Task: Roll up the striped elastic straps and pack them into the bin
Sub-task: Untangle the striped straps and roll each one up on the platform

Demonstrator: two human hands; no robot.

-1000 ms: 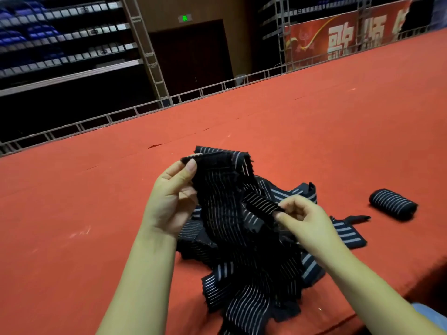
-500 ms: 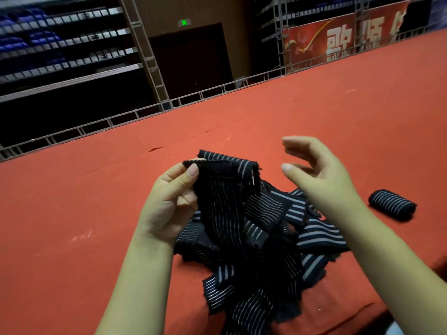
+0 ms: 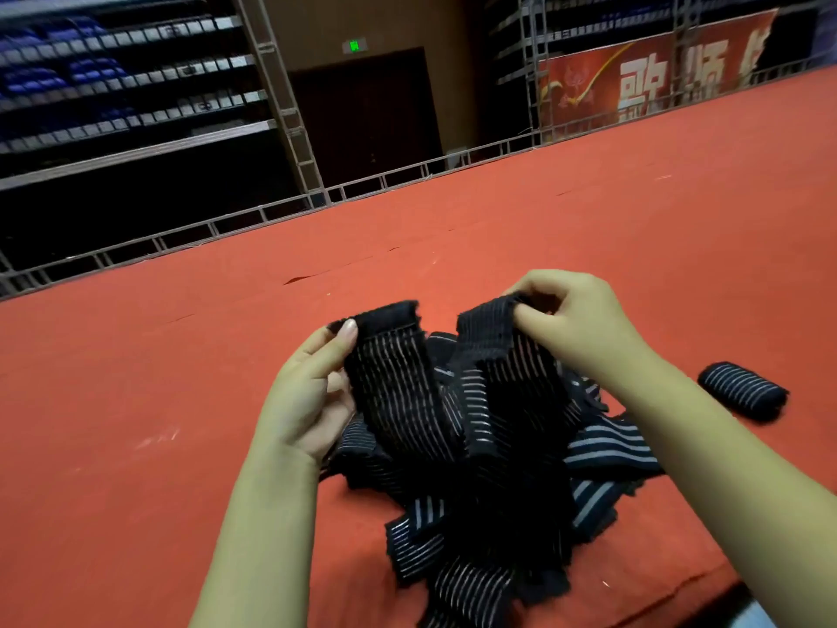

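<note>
A broad worktop (image 3: 589, 228) covered in red-orange cloth fills most of the view, running from the near edge to a far edge lined by a low metal rail (image 3: 253, 215). A tangled heap of black striped elastic straps (image 3: 475, 514) lies on it near the middle — loose ends spill toward the near edge. One rolled strap (image 3: 743, 392) rests on the cloth to the right, apart from the heap. Faint creases and a small tear (image 3: 299, 279) mark the cloth farther back.
</note>
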